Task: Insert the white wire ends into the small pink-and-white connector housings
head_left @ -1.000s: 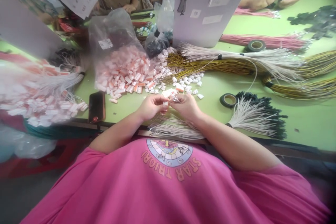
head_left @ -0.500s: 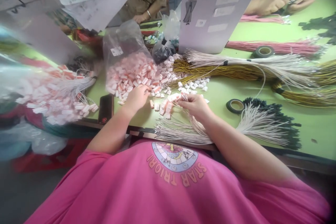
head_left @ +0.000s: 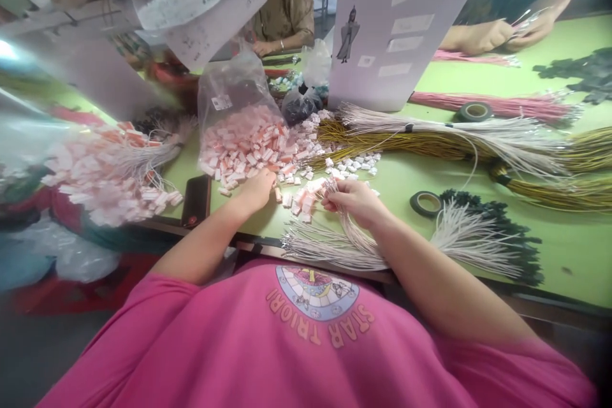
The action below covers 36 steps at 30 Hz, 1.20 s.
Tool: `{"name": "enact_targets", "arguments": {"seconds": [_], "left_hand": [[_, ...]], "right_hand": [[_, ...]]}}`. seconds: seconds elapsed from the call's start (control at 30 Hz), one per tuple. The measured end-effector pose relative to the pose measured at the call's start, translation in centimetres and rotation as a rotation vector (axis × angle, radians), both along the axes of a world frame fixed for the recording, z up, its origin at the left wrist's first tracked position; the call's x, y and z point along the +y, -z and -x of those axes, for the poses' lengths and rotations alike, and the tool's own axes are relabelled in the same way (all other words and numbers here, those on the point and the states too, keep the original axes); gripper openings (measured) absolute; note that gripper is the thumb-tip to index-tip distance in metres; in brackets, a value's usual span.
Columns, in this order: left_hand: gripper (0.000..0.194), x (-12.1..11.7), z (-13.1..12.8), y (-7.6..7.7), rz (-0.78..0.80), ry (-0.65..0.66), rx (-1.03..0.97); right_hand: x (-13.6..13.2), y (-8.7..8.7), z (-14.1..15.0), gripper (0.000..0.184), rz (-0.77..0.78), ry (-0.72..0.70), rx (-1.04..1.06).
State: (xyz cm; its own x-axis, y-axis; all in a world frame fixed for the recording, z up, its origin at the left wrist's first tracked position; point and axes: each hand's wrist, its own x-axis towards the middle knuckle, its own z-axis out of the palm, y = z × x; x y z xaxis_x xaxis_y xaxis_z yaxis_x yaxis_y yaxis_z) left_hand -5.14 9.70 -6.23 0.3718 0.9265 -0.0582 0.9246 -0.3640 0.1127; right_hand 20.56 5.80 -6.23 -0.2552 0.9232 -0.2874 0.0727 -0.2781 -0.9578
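Several white wires point(head_left: 351, 227) are pinched near their tips in the right hand point(head_left: 357, 201), its fingers closed on them. White-and-orange connectors point(head_left: 305, 199) lie fanned out just left of those fingertips, above the green worktop point(head_left: 581, 239). The left hand point(head_left: 258, 190) is at the near edge of the connector pile point(head_left: 248, 143), its fingers drawn together; whether they grip a piece cannot be told. The pile spills from a clear plastic bag point(head_left: 234, 86). A dark phone point(head_left: 196, 202) lies left of the left hand, near the worktop's edge. Beyond the right hand, a tape roll point(head_left: 427, 204) sits beside black connectors point(head_left: 528, 255) with white leads.
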Motion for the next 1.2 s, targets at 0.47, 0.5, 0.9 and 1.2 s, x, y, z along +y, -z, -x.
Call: {"name": "enact_targets", "arguments": {"seconds": [0.47,0.5,0.9,1.2], "left_hand": [[0.02,-2.6,-4.2,-3.0,0.39,-0.047,-0.963],[0.022,-2.8,-4.9,-2.8,0.502,-0.041,-1.075],[0.036,-2.5,-6.0,1.0,0.782,-0.073,-1.311],[0.031,-3.3,-6.8,0.5,0.78,-0.057,-1.349]], "right_hand": [[-0.3,-0.1,0.2,0.018,-0.032,-0.037,0.087],[-0.3,-0.1,0.1,0.016,-0.017,-0.039,0.081],[0.1,0.4,-0.2,0.016,-0.035,-0.025,0.084],[-0.5,-0.6,0.3,0.007,-0.071,0.069,-0.028]]}}
